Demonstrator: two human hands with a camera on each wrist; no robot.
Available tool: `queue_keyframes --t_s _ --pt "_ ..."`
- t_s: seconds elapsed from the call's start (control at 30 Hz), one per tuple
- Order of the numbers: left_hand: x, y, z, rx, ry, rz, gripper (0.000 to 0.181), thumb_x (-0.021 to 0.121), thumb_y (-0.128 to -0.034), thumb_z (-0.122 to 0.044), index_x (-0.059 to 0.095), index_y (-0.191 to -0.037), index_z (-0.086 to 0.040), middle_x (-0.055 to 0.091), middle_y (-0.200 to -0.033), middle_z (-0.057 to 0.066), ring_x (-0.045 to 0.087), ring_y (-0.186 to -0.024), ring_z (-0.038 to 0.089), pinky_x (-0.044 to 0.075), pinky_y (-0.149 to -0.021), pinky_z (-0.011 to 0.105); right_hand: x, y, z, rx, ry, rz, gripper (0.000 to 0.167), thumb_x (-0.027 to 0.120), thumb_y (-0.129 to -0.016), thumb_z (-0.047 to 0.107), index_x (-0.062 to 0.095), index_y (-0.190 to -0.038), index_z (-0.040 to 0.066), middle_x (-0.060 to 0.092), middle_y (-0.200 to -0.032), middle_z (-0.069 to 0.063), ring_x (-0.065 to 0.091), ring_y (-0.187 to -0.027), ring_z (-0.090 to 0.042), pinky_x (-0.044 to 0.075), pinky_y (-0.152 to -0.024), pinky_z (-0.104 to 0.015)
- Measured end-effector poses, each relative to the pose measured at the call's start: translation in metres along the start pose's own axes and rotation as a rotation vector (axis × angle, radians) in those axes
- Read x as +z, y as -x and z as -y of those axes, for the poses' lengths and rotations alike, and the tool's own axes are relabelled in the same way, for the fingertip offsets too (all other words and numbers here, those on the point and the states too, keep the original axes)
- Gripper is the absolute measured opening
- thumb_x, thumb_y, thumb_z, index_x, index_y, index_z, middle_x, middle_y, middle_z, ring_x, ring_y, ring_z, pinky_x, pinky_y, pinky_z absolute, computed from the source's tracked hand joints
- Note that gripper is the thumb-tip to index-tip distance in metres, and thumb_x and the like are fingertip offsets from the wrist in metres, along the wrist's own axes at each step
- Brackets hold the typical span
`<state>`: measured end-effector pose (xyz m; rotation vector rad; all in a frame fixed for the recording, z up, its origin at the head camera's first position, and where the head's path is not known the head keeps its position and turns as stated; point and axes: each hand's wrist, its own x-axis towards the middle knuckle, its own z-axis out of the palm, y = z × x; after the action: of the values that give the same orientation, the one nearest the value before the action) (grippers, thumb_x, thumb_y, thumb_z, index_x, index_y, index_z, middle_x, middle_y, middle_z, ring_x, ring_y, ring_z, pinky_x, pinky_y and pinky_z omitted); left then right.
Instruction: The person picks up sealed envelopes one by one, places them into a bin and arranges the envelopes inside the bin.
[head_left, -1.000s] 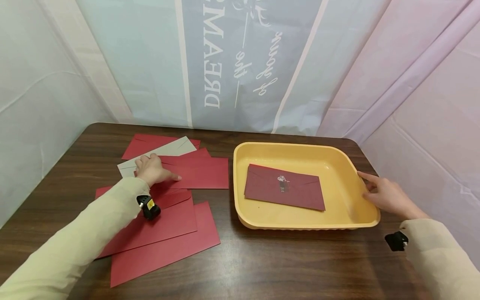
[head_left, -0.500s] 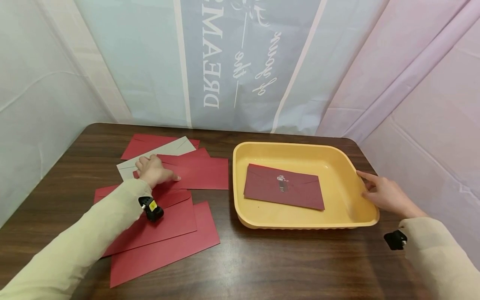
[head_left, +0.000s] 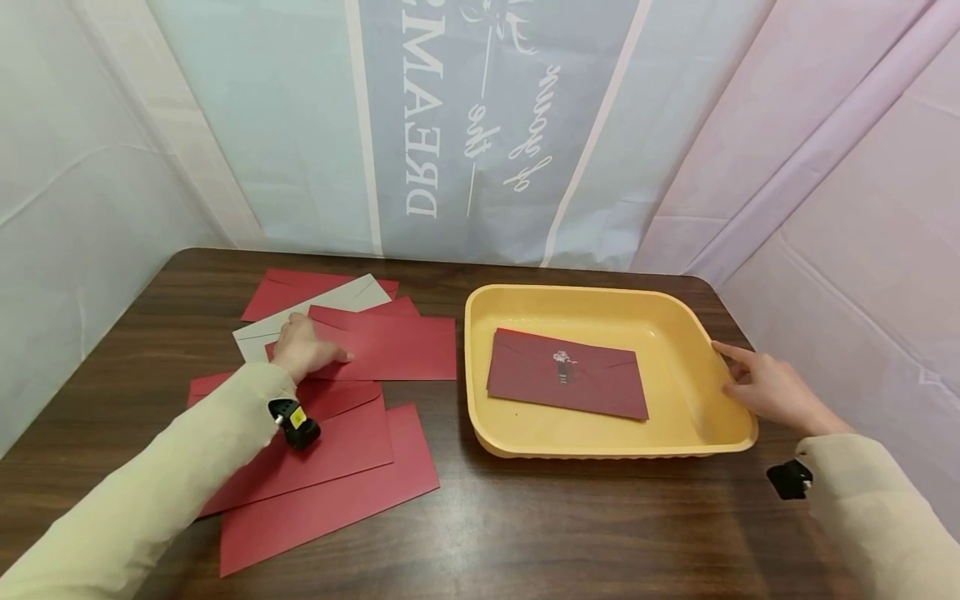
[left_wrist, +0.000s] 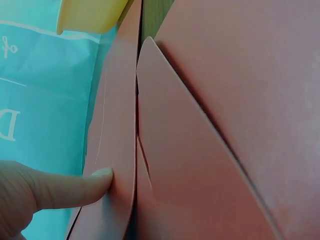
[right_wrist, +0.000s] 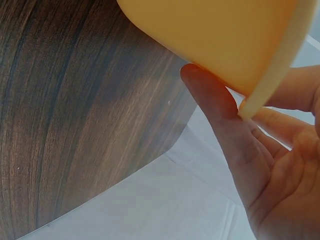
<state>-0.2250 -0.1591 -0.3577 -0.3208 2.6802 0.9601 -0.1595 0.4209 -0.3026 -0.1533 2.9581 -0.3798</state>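
Note:
At the left of the head view, my left hand pinches the left end of a red envelope, which lies across other envelopes. Its thumb presses on the red envelope in the left wrist view; the other fingers are mostly hidden. My right hand grips the right rim of a yellow tray. In the right wrist view that hand has fingers on both sides of the edge of the tray. Dark red envelopes lie stacked inside the tray.
A pale envelope and a red one lie behind the left hand. Two large red envelopes overlap nearer the front of the brown table. A printed cloth hangs behind the table's far edge.
My left hand has drawn slightly left and down, and more of the red envelope's upper left corner shows. The right hand stays on the tray's rim.

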Motion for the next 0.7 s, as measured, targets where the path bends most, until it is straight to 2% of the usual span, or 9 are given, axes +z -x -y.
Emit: queue_keyframes --t_s 0.2,0.33,0.43,0.53,0.6,0.63,0.7 --pt "-0.006 0.002 0.005 0.016 0.005 0.011 0.069 0.057 -0.0881 -0.021 0.024 -0.131 0.02 0.04 -0.125 0.039 0.042 -0.112 0.047 0.038 -0.098 0.056 0.001 0.0 -0.002 -0.005 0.001 -0.011 0.064 0.065 -0.08 0.005 0.04 -0.136 -0.014 0.069 -0.084 -0.017 0.061 -0.069 -0.018 0.044 -0.059 -0.03" --pt "-0.015 0.004 0.008 0.046 0.024 0.006 0.053 0.045 -0.0889 -0.015 0.034 -0.127 0.02 0.045 -0.119 0.036 0.045 -0.102 0.042 0.043 -0.089 0.049 0.002 0.0 -0.003 -0.013 0.001 -0.017 0.064 0.066 -0.079 0.005 0.04 -0.135 -0.014 0.068 -0.083 -0.016 0.061 -0.068 -0.017 0.045 -0.059 -0.031" --pt "-0.022 0.005 0.01 0.071 0.054 -0.004 0.047 0.039 -0.0881 -0.012 0.042 -0.124 0.018 0.047 -0.115 0.032 0.044 -0.092 0.035 0.041 -0.076 0.041 0.002 -0.001 -0.004 -0.016 0.001 -0.02 0.064 0.066 -0.079 0.004 0.04 -0.135 -0.014 0.068 -0.083 -0.016 0.061 -0.068 -0.017 0.045 -0.06 -0.032" --pt "-0.029 0.006 0.012 0.081 0.101 -0.006 0.028 0.035 -0.0874 -0.009 0.048 -0.097 0.013 0.05 -0.09 0.023 0.044 -0.076 0.027 0.038 -0.064 0.035 0.002 -0.001 -0.004 -0.015 0.003 -0.021 0.064 0.066 -0.079 0.005 0.04 -0.135 -0.014 0.068 -0.083 -0.015 0.06 -0.068 -0.016 0.044 -0.059 -0.031" --pt "-0.033 0.008 0.013 0.081 0.151 0.005 0.016 0.033 -0.0855 -0.007 0.044 -0.079 0.003 0.045 -0.072 0.013 0.039 -0.065 0.022 0.035 -0.058 0.032 0.002 -0.001 -0.004 -0.012 0.002 -0.021 0.064 0.066 -0.079 0.005 0.04 -0.136 -0.014 0.068 -0.083 -0.015 0.06 -0.068 -0.016 0.044 -0.059 -0.03" --pt "-0.034 0.008 0.014 0.081 0.174 0.013 0.014 0.032 -0.0851 -0.005 0.037 -0.072 -0.003 0.037 -0.066 0.006 0.036 -0.062 0.019 0.034 -0.057 0.032 0.002 -0.001 -0.004 -0.011 0.003 -0.02 0.064 0.066 -0.079 0.005 0.04 -0.136 -0.013 0.068 -0.083 -0.015 0.06 -0.068 -0.016 0.044 -0.059 -0.03" --pt "-0.036 0.01 0.016 0.083 0.195 0.028 0.015 0.032 -0.0844 -0.004 0.032 -0.07 -0.007 0.034 -0.065 0.004 0.035 -0.063 0.019 0.033 -0.057 0.032 0.002 -0.001 -0.004 -0.01 0.003 -0.019 0.065 0.065 -0.079 0.005 0.04 -0.136 -0.013 0.068 -0.083 -0.016 0.06 -0.068 -0.016 0.044 -0.059 -0.031"
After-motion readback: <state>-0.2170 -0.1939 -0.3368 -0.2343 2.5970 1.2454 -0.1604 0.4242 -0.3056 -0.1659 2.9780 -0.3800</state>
